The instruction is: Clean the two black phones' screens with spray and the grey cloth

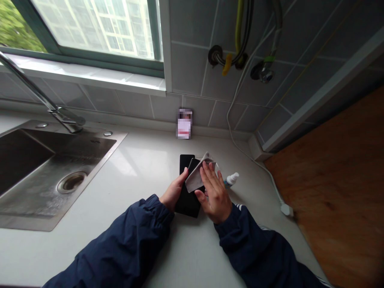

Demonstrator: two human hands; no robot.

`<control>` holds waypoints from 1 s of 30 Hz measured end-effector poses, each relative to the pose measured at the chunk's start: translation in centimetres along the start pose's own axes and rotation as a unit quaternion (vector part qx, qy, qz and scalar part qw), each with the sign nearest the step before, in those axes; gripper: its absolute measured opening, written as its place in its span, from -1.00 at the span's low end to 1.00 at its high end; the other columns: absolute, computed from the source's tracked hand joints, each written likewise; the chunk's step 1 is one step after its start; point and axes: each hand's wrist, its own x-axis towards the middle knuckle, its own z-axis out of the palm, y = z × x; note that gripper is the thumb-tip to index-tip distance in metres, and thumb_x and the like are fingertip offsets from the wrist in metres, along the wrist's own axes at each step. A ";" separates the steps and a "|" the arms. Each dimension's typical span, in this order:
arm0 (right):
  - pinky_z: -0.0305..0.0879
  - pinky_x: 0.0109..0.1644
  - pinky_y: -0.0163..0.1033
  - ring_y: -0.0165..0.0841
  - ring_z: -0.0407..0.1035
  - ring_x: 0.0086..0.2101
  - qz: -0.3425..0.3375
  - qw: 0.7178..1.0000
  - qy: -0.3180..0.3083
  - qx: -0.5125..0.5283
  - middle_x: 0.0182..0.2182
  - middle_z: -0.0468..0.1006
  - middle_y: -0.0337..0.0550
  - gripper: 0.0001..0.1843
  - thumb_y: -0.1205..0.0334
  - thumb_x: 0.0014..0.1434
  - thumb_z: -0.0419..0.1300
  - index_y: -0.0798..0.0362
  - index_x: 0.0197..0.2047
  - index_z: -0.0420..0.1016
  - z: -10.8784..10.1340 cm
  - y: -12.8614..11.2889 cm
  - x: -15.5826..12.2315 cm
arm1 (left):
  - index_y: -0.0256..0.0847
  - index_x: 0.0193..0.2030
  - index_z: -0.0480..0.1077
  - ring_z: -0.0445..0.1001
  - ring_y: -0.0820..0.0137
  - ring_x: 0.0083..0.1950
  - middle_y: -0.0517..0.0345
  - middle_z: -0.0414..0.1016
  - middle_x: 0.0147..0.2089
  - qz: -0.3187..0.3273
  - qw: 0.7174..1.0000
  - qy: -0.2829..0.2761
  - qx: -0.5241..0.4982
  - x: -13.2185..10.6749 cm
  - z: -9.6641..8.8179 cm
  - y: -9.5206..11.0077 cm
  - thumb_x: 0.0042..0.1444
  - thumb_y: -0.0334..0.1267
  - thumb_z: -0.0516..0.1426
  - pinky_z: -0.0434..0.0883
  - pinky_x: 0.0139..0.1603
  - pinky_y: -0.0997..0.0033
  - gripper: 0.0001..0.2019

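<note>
A black phone-like slab (187, 204) is held above the white countertop (144, 168) by my left hand (173, 193), which grips its left edge with the thumb on top. My right hand (213, 192) lies flat, fingers together, pressing a grey cloth (196, 176) onto the slab's upper part. A second black flat object (186, 161) lies on the counter just behind it. A small white-capped spray bottle (231, 179) lies right of my right hand, partly hidden by it.
A steel sink (45, 168) with a tap (60, 114) fills the left. A small box (184, 124) leans on the tiled wall. A white cable (264, 168) runs down the wall to a plug (286, 209). A wooden surface (339, 188) is at right.
</note>
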 end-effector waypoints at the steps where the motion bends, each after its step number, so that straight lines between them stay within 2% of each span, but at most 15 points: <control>1: 0.06 0.47 0.39 0.04 -0.09 0.51 0.002 1.000 -0.001 0.000 0.54 0.01 0.11 -0.22 -0.13 0.54 -0.16 0.05 0.63 -0.28 0.0 0.0 0.0 | -0.45 0.43 0.32 0.60 0.02 0.21 -0.25 0.64 0.14 -0.007 1.000 -0.001 0.000 -0.1 0.1 0.0 0.45 0.03 0.02 0.35 0.41 0.09 -0.37; 5: 0.03 0.48 0.39 0.04 -0.16 0.52 0.003 1.000 -0.010 0.002 0.55 -0.04 0.12 -0.20 -0.14 0.54 -0.16 0.06 0.63 -0.30 0.1 0.3 0.0 | -0.45 0.44 0.31 0.60 0.04 0.22 -0.24 0.64 0.14 -0.026 1.000 0.000 0.005 -0.5 0.9 0.1 0.48 0.03 -0.06 0.34 0.41 0.09 -0.37; 9: 0.01 0.48 0.41 0.04 -0.16 0.52 -0.011 1.000 -0.027 0.010 0.55 -0.03 0.12 -0.20 -0.17 0.53 -0.17 0.09 0.62 -0.24 0.1 0.5 0.0 | -0.51 0.40 0.35 0.59 0.08 0.23 -0.25 0.65 0.12 0.015 1.000 0.017 0.014 -0.4 1.1 0.1 0.49 -0.02 -0.06 0.33 0.42 0.16 -0.39; 11: -0.02 0.48 0.43 0.05 -0.13 0.52 -0.033 0.998 -0.046 0.016 0.53 0.02 0.14 -0.18 -0.19 0.52 -0.14 0.12 0.61 -0.16 0.0 0.5 0.1 | -0.49 0.40 0.35 0.60 0.10 0.22 -0.22 0.67 0.10 0.040 0.998 0.037 0.015 -0.2 0.9 0.1 0.49 -0.03 -0.05 0.33 0.41 0.18 -0.41; 13: -0.08 0.49 0.44 0.05 -0.08 0.51 -0.065 0.994 -0.080 0.026 0.51 0.08 0.15 -0.16 -0.24 0.49 -0.10 0.15 0.59 -0.06 -0.2 0.3 0.1 | -0.44 0.41 0.35 0.61 0.08 0.20 -0.21 0.67 0.09 0.039 0.998 0.046 0.012 -0.1 0.6 0.4 0.49 0.04 -0.09 0.35 0.39 0.15 -0.37; 18: -0.32 0.55 0.37 -0.02 0.00 0.49 -0.146 0.973 -0.160 0.083 0.45 0.25 0.16 -0.11 -0.37 0.43 -0.08 0.20 0.48 0.23 -0.8 -0.9 0.0 | -0.49 0.39 0.36 0.63 -0.01 0.16 -0.32 0.66 0.07 0.017 1.000 0.009 -0.015 -0.5 0.2 0.9 0.43 0.26 -0.21 0.42 0.32 0.05 -0.16; 21: -0.44 0.58 0.27 -0.05 0.02 0.49 -0.162 0.965 -0.169 0.114 0.43 0.29 0.17 -0.10 -0.40 0.41 -0.07 0.20 0.44 0.31 -1.1 -1.6 -0.1 | -0.54 0.38 0.36 0.64 -0.03 0.13 -0.41 0.64 0.08 0.004 1.000 -0.021 -0.017 -0.6 0.1 0.9 0.38 0.36 -0.26 0.44 0.28 0.04 -0.05; 25: -0.57 0.58 0.20 -0.07 0.11 0.46 -0.175 0.962 -0.155 0.140 0.38 0.36 0.18 -0.12 -0.39 0.40 -0.02 0.22 0.38 0.38 -1.3 -1.9 -0.1 | -0.52 0.40 0.33 0.66 -0.05 0.06 -0.45 0.63 0.09 0.004 1.000 -0.022 -0.016 -0.5 -0.1 0.9 0.35 0.39 -0.30 0.49 0.20 0.02 -0.01; 30: -0.55 0.57 0.24 -0.06 0.23 0.40 -0.201 0.953 -0.163 0.158 0.31 0.46 0.17 -0.22 -0.30 0.38 0.06 0.18 0.33 0.44 -1.6 -2.2 -0.1 | -0.41 0.47 0.25 0.65 -0.03 0.05 -0.39 0.59 0.17 0.034 0.999 -0.023 -0.019 -0.9 0.0 1.4 0.35 0.39 -0.30 0.51 0.15 0.03 -0.05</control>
